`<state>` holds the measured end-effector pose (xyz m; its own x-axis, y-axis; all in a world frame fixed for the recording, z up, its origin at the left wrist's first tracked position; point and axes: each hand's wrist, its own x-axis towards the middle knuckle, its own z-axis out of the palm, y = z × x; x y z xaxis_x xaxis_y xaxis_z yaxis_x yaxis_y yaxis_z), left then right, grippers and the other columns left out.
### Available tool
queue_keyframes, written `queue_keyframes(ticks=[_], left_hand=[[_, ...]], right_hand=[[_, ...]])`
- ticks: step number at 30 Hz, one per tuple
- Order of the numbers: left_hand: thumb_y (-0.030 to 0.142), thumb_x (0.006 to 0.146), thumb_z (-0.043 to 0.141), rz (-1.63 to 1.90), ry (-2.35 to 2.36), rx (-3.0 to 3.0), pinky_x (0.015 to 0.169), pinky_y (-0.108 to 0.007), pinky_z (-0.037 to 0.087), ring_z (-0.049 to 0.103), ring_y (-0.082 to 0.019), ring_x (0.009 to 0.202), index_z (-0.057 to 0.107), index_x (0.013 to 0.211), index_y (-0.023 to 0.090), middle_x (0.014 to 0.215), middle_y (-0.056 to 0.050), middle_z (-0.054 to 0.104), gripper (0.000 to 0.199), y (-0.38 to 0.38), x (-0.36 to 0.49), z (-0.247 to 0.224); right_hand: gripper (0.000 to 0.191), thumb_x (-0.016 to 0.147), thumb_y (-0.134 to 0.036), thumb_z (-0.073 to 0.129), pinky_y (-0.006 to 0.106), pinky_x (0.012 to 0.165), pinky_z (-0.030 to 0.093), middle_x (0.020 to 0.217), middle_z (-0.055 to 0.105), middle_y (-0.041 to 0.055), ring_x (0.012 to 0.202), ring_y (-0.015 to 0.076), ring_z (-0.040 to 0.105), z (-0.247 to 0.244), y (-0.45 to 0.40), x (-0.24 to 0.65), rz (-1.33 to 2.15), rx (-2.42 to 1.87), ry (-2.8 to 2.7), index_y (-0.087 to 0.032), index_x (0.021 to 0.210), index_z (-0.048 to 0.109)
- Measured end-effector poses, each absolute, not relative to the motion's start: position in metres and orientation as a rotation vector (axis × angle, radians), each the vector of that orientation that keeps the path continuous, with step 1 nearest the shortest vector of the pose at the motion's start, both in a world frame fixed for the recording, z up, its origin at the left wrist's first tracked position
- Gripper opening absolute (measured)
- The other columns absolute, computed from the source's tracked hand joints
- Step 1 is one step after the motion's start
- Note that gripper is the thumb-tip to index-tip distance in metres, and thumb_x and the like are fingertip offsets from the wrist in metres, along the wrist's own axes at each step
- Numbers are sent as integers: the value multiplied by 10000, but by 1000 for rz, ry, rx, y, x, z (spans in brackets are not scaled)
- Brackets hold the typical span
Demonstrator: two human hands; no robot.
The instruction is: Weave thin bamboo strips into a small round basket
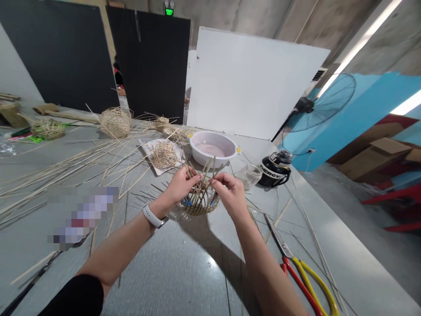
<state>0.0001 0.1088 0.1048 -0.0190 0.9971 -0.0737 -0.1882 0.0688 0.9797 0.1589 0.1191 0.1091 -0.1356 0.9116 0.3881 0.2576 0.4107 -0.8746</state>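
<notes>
A small half-woven bamboo basket (199, 207) sits on the grey table in front of me, its loose strips sticking up and out around the rim. On its left side my left hand (183, 183), with a white watch band at the wrist, pinches some of the upright bamboo strips. At the right side, thumb and forefinger of my right hand (230, 191) close on a strip near the rim. Blue bits (187, 203) show on the weave below my hands. The exact strips between my fingertips are partly hidden.
A white basin (213, 149) of water stands behind the basket. Scissors (286, 254) with red and yellow handles lie at right, near a glass jar (252, 174) and a black jug (274, 169). Long bamboo strips (75, 169) and a woven ball (115, 121) occupy the left.
</notes>
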Motion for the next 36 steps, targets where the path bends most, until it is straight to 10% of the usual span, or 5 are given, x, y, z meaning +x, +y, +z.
queue_keyframes(ticks=[30, 36], left_hand=[[303, 776, 729, 1247, 1089, 1115, 506, -230, 455, 595, -121, 537, 480, 800, 195, 627, 44, 597, 273, 114, 2, 91], [365, 722, 751, 1292, 1047, 1178, 567, -254, 475, 605, -130, 587, 490, 798, 193, 664, 38, 607, 322, 114, 5, 85]], right_hand=[[154, 819, -332, 663, 295, 597, 430, 751, 679, 39, 619, 149, 539, 104, 121, 161, 708, -1007, -1740, -203, 848, 741], [135, 774, -340, 714, 285, 590, 442, 1011, 668, 100, 896, 213, 613, 105, 129, 168, 685, -955, -1747, -243, 823, 793]])
